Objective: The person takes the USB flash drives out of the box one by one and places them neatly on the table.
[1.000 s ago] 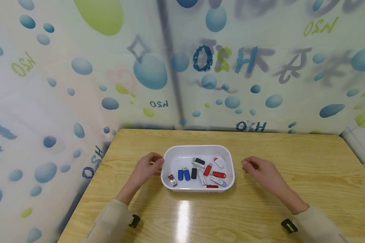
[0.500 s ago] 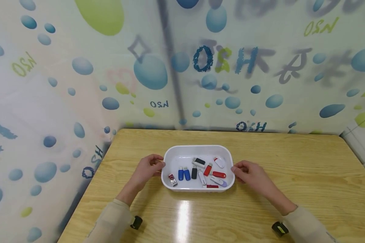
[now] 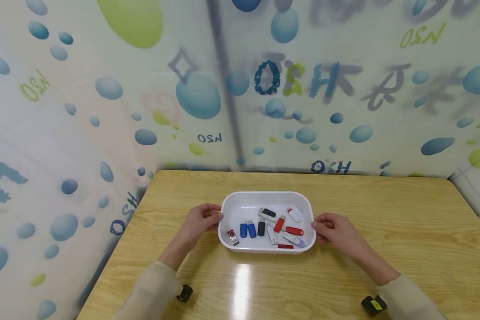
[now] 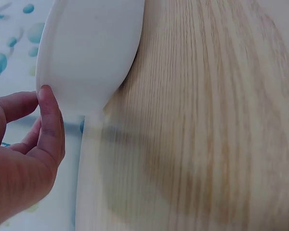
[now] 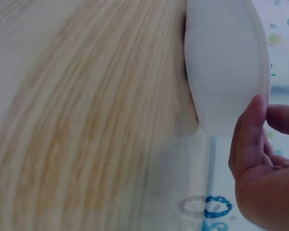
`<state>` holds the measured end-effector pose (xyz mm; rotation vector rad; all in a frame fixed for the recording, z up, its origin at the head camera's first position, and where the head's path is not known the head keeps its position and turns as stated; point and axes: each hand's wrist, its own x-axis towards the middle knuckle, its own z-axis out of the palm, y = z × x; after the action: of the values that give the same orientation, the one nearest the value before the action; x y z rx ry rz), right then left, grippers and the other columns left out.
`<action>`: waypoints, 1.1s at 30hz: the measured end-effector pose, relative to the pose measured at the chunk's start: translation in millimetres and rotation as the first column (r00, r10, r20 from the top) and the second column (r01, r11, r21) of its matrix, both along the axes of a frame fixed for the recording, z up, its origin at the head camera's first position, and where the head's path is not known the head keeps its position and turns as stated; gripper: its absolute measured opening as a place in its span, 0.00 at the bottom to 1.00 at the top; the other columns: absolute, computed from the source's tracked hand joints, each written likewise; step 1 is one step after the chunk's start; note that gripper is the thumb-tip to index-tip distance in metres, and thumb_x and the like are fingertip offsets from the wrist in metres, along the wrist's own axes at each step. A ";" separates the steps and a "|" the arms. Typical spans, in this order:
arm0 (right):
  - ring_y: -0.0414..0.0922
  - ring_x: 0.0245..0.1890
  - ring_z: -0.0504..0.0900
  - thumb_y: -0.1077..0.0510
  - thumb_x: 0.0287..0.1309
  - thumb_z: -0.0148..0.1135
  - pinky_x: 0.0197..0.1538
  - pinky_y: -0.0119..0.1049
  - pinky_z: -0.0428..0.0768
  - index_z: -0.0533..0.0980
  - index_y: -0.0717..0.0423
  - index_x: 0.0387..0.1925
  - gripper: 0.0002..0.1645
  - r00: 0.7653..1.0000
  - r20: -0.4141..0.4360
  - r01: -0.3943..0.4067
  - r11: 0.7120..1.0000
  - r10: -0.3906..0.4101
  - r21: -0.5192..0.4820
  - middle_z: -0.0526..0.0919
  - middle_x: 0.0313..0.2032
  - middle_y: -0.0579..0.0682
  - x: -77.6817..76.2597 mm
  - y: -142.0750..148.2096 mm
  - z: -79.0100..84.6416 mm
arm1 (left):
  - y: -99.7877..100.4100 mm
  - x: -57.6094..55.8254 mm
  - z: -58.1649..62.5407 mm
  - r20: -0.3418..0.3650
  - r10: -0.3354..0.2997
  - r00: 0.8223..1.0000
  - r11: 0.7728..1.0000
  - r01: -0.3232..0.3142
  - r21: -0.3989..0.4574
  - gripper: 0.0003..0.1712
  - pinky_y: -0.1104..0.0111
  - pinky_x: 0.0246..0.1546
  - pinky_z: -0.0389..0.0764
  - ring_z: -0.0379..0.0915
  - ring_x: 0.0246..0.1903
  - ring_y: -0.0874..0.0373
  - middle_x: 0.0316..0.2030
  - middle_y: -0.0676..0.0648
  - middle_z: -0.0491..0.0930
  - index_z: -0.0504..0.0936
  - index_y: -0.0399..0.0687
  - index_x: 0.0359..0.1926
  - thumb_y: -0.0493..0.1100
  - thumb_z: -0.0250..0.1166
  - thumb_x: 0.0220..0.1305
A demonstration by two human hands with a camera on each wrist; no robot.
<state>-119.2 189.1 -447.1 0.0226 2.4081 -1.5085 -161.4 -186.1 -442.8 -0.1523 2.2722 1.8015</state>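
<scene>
A white plastic tray (image 3: pixel 268 198) stands on the wooden table, with several USB sticks lying loose in it. Two blue USB sticks (image 3: pixel 247 229) are side by side left of a black USB stick (image 3: pixel 261 227). Farther right are a red USB stick (image 3: pixel 294 230) and a white one with a lilac end (image 3: pixel 294 240). My left hand (image 3: pixel 199 224) pinches the tray's left rim between thumb and fingers, as the left wrist view shows. At the opposite end, my right hand (image 3: pixel 340 233) pinches the right rim the same way.
The wooden table (image 3: pixel 384 209) reaches back to a patterned curtain (image 3: pixel 288 89) along its far edge. Another stretch of curtain hangs at the left. A bright light reflection (image 3: pixel 241 284) lies on the tabletop in front of the tray.
My right hand has come in from the right and taken the tray's right rim. Since half a second ago, the tray has shifted a little to the right, with both hands along.
</scene>
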 end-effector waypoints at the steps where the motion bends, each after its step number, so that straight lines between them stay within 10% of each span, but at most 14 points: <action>1: 0.45 0.33 0.80 0.49 0.65 0.59 0.38 0.34 0.83 0.72 0.68 0.53 0.27 1.000 0.001 0.003 1.000 -0.003 0.004 0.81 0.37 0.55 0.3 2.5 0.3 | 2.2 -0.1 -0.5 -0.002 -0.004 1.000 1.000 0.004 0.007 0.19 0.65 0.34 0.84 0.79 0.32 0.52 0.39 0.35 0.80 0.76 0.31 0.52 0.34 0.64 0.61; 33: 0.47 0.34 0.79 0.47 0.66 0.56 0.38 0.33 0.83 0.70 0.70 0.54 0.30 0.999 -0.003 0.045 0.990 -0.045 0.130 0.80 0.37 0.55 17.1 66.5 9.1 | 74.5 -6.4 -8.4 -0.024 -0.075 0.997 0.993 0.077 0.086 0.18 0.65 0.33 0.83 0.77 0.30 0.55 0.36 0.41 0.79 0.76 0.31 0.51 0.36 0.64 0.61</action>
<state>-102.1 255.7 -438.0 0.1056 2.5185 -1.3673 -167.8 -111.6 -451.2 -0.0319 2.1780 1.8669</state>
